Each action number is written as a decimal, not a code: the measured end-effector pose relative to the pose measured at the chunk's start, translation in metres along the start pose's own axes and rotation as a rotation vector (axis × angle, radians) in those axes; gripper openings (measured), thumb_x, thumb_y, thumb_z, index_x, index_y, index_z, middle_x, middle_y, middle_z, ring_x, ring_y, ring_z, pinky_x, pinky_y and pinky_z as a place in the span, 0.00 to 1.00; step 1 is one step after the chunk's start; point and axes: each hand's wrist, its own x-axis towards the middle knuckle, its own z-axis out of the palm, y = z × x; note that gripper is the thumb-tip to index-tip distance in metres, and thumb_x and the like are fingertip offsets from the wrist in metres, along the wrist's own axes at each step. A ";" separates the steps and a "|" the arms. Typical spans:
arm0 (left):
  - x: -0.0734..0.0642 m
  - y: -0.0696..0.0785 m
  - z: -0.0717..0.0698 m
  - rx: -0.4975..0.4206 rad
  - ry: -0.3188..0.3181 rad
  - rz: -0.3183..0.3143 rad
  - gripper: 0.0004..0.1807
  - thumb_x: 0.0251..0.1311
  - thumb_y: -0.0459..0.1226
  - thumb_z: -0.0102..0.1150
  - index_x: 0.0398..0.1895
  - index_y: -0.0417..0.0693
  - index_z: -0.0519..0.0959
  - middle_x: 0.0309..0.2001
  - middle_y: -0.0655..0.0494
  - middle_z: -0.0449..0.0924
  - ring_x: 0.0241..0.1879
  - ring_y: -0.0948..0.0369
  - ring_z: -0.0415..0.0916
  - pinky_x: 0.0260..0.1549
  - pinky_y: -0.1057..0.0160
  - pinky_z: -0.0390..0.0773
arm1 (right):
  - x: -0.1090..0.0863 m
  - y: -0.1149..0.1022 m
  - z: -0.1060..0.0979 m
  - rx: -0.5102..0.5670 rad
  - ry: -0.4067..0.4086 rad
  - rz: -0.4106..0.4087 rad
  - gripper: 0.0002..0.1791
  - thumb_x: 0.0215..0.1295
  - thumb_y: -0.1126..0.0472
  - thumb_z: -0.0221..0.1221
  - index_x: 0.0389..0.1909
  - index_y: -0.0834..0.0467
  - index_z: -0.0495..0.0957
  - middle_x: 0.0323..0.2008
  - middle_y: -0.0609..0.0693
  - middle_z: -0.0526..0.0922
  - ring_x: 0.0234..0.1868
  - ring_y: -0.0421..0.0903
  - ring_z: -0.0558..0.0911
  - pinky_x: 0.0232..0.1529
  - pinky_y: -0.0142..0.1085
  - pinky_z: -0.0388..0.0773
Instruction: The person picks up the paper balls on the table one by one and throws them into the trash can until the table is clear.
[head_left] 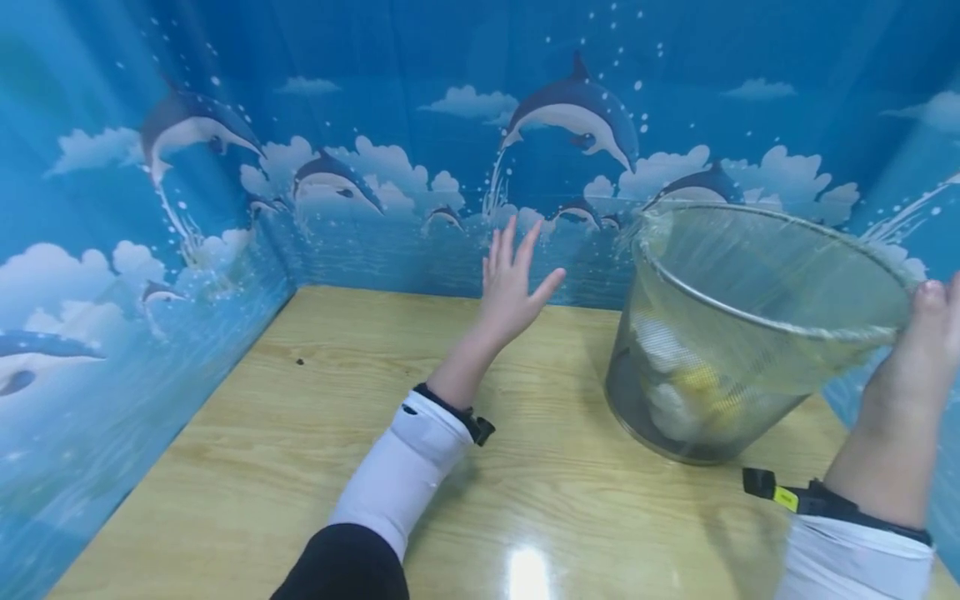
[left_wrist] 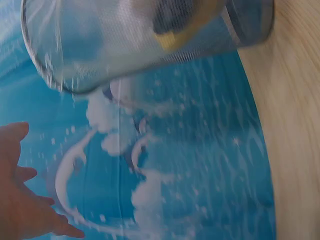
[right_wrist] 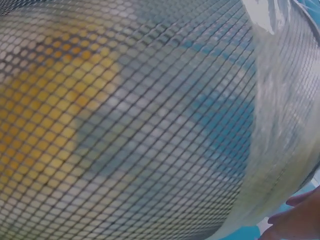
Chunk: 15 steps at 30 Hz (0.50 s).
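Observation:
A wire mesh waste bin stands on the right part of the wooden table, lined with a clear plastic bag folded over its rim. Through the mesh, pale and yellow crumpled items show in its lower half. My right hand is at the bin's right rim, partly cut off by the frame; its fingertips appear beside the bagged rim in the right wrist view. Left of the bin, my left hand is raised above the table with fingers spread, holding nothing.
The light wooden table runs up to a blue backdrop printed with dolphins and clouds, which encloses the back and sides. A small dark speck lies on the table's left part.

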 end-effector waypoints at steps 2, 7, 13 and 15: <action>-0.003 -0.011 -0.004 0.002 0.020 -0.030 0.40 0.69 0.54 0.49 0.78 0.61 0.45 0.79 0.53 0.29 0.77 0.49 0.25 0.72 0.39 0.34 | -0.001 -0.004 0.002 0.019 -0.004 -0.075 0.29 0.78 0.54 0.39 0.76 0.37 0.46 0.75 0.28 0.45 0.74 0.26 0.38 0.69 0.20 0.25; -0.010 -0.034 -0.011 0.034 0.041 -0.105 0.41 0.69 0.54 0.49 0.78 0.60 0.44 0.78 0.49 0.29 0.77 0.46 0.24 0.71 0.37 0.34 | -0.012 -0.015 0.007 -0.070 0.017 -0.031 0.30 0.77 0.51 0.39 0.76 0.34 0.43 0.75 0.27 0.42 0.74 0.27 0.36 0.70 0.25 0.23; -0.017 -0.052 -0.012 0.116 0.019 -0.172 0.42 0.69 0.56 0.47 0.78 0.61 0.40 0.78 0.48 0.26 0.76 0.45 0.21 0.70 0.35 0.32 | -0.030 -0.021 0.020 -0.440 0.029 -0.147 0.38 0.73 0.39 0.41 0.78 0.44 0.39 0.78 0.43 0.32 0.77 0.43 0.30 0.72 0.39 0.23; -0.019 -0.057 -0.013 0.145 0.013 -0.182 0.42 0.68 0.57 0.47 0.78 0.61 0.40 0.78 0.48 0.25 0.76 0.45 0.21 0.70 0.35 0.32 | -0.036 -0.021 0.027 -0.593 0.050 -0.316 0.44 0.70 0.35 0.41 0.78 0.53 0.39 0.78 0.52 0.34 0.77 0.52 0.32 0.73 0.42 0.23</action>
